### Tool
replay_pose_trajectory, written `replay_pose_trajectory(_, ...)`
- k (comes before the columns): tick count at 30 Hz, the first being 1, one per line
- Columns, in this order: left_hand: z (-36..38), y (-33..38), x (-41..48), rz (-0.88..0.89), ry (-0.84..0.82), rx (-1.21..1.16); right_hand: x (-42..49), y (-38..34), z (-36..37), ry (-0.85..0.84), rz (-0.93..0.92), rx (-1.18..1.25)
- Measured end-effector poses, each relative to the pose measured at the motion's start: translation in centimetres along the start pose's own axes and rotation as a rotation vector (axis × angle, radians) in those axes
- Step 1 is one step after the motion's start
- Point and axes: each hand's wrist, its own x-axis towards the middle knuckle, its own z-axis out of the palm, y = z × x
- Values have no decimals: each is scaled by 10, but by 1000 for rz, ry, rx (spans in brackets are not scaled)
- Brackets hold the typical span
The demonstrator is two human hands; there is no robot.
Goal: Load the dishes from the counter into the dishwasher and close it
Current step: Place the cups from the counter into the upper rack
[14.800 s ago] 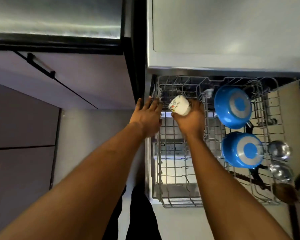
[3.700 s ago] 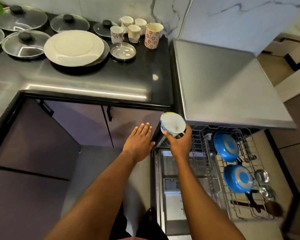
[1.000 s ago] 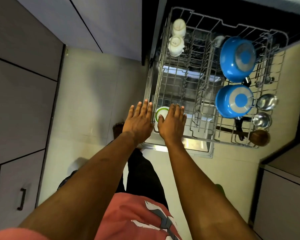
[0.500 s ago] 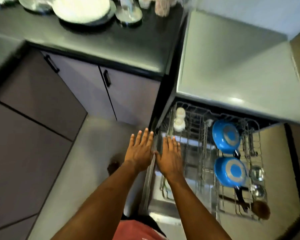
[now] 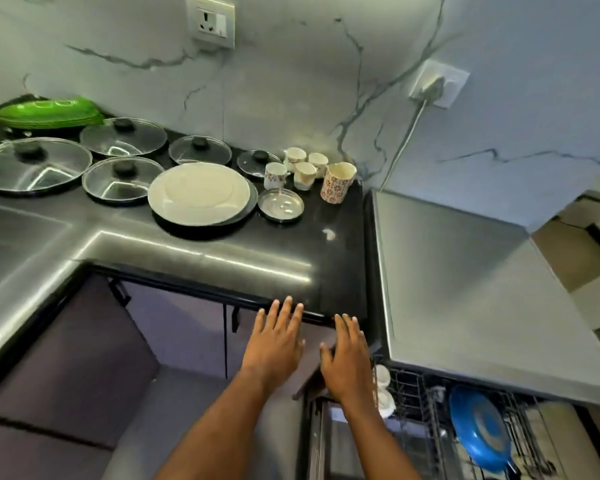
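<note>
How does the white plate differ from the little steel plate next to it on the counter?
Size: the white plate is far wider than the steel plate. Finish: the white plate is matt, the steel plate shiny. Support: the white plate rests on a darker dish, the steel plate straight on the counter. Both are round and lie flat, side by side.

The counter (image 5: 222,251) looks glossy dark stone, the lids (image 5: 35,164) clear glass, the dishwasher rack (image 5: 413,403) wire metal, the cups (image 5: 305,174) glazed ceramic.
</note>
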Motion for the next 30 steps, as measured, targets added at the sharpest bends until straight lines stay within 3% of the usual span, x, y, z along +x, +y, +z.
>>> replay_pose_trajectory(12,-41,-49,107,-25,-90,32,114,-31,3,-1,44,153)
replay_pose_trajectory(24,-70,-102,209,-359,-200,-92,298,-76,10,-116,-1,312)
replay_pose_trajectory(30,-70,-112,227,-361,-251,-129,386,-107,27,-168,-41,403)
